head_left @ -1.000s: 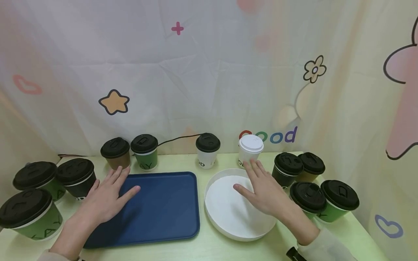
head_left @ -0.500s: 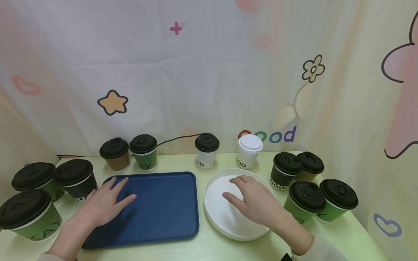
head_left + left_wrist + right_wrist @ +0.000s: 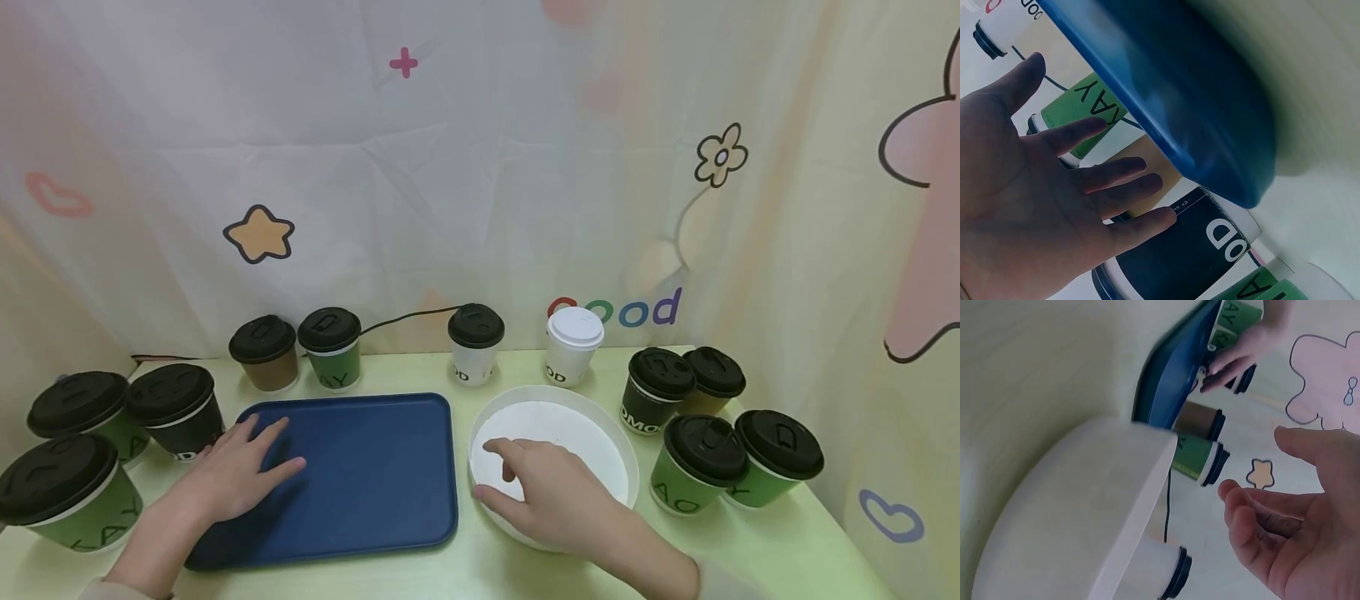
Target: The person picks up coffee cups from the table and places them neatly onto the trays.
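Observation:
My left hand [image 3: 236, 477] hovers over the left side of the blue rectangular tray [image 3: 375, 475], fingers spread and holding nothing. Just left of its fingertips stands a black paper cup [image 3: 191, 429] with a black lid; the left wrist view shows the palm [image 3: 1029, 206] apart from the tray edge. Above the near-left part of the white round tray [image 3: 562, 417] is my right hand [image 3: 551, 496], its fingers loosely bent and nothing between them. In the right wrist view, a gap separates the right hand [image 3: 1291, 512] from the round tray's wall [image 3: 1079, 494].
Two green cups [image 3: 93, 517] flank the black cup at left. Along the back stand a brown cup [image 3: 273, 373], a green cup [image 3: 337, 367], a black-lidded white cup [image 3: 474, 362] and a white-lidded cup [image 3: 572, 360]. Several lidded cups [image 3: 693, 479] cluster at right. A curtain hangs behind.
My right hand has moved left and nearer to me over the round tray, its fingers bending from straight to loosely curled. My left hand has drawn slightly back toward me.

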Motion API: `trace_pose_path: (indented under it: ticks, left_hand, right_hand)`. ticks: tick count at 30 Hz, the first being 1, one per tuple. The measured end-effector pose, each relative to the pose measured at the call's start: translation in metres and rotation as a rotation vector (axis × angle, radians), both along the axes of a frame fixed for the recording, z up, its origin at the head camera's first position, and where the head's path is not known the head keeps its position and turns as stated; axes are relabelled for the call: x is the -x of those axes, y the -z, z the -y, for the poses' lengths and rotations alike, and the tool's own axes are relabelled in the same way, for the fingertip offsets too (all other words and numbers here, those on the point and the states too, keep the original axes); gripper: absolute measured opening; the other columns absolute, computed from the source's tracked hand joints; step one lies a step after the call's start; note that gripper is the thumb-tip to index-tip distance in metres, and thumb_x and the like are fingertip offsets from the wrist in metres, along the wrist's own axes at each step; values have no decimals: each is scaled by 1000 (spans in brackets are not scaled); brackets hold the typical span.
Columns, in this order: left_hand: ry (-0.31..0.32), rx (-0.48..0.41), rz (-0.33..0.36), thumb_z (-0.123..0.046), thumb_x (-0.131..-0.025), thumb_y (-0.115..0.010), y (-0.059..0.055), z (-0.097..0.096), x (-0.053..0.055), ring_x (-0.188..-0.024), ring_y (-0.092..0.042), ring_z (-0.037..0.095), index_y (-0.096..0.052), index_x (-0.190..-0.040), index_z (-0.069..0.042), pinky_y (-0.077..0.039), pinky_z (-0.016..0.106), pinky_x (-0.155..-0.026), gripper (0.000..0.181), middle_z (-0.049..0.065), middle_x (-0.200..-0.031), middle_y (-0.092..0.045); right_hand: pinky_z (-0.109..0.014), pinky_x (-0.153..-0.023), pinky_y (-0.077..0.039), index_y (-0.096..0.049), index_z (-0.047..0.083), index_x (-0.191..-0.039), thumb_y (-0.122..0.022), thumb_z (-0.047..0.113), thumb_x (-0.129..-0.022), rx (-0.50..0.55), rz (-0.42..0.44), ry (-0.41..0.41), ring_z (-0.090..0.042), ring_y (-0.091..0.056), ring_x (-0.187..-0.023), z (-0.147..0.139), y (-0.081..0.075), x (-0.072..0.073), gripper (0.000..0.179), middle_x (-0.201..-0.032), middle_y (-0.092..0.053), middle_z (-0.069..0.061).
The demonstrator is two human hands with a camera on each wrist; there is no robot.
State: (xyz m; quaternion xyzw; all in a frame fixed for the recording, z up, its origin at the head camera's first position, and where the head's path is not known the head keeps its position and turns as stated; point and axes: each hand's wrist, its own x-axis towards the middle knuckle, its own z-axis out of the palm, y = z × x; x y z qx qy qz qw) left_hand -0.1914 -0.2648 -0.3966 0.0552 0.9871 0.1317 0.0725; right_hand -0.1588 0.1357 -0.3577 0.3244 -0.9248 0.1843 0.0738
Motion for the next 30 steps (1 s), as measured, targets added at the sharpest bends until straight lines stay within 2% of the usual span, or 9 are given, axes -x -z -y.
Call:
trace_pose_path:
  ticks: [4, 10, 14, 18, 22, 30]
  left_hand:
    - [-2, 0, 18, -64, -99, -54, 0, 1, 1, -138, -21, 66, -38, -155, 2, -22, 82, -101, 88, 45, -154, -18]
    - [3, -2, 46, -65, -98, -55, 3, 5, 2, -138, -18, 67, -37, -155, 3, -21, 82, -101, 91, 47, -154, -15]
    - [10, 3, 59, -68, -96, -55, 7, 7, 2, -137, -18, 68, -37, -154, 4, -22, 82, -100, 94, 48, -152, -16]
    - [17, 5, 61, -69, -95, -56, 10, 9, 2, -136, -19, 69, -38, -154, 4, -23, 83, -99, 95, 49, -151, -17]
    - [13, 8, 63, -66, -95, -59, 10, 9, 2, -135, -20, 70, -39, -153, 5, -24, 83, -99, 94, 50, -151, -18]
    - [38, 21, 80, -62, -93, -65, 8, 6, 1, -134, -20, 71, -40, -151, 8, -27, 80, -101, 94, 52, -148, -21]
  right_hand:
    - [-36, -74, -56, -60, 3, -134, -72, 43, -97, -4, 53, -45, -12, -64, -81, 10, 3, -9, 56, -95, -70, 0]
    - [-38, -84, -57, -53, 0, -141, -70, 55, -94, -106, 175, -24, -19, -69, -102, 25, 10, -17, 74, -110, -72, -10]
    - [-37, -78, -58, -53, 0, -141, -71, 57, -92, -181, 224, 2, -21, -69, -98, 34, 16, -16, 77, -108, -71, -13]
    - [-36, -71, -58, -54, -1, -136, -71, 56, -92, -198, 189, 4, -21, -70, -89, 38, 21, -17, 74, -99, -70, -13]
    - [-36, -72, -58, -55, -3, -136, -72, 53, -93, -202, 140, -7, -23, -70, -90, 43, 25, -17, 73, -100, -71, -15]
    - [-34, -75, -58, -52, -3, -141, -72, 48, -94, -256, 197, 17, -22, -70, -93, 54, 32, -14, 73, -106, -71, -16]
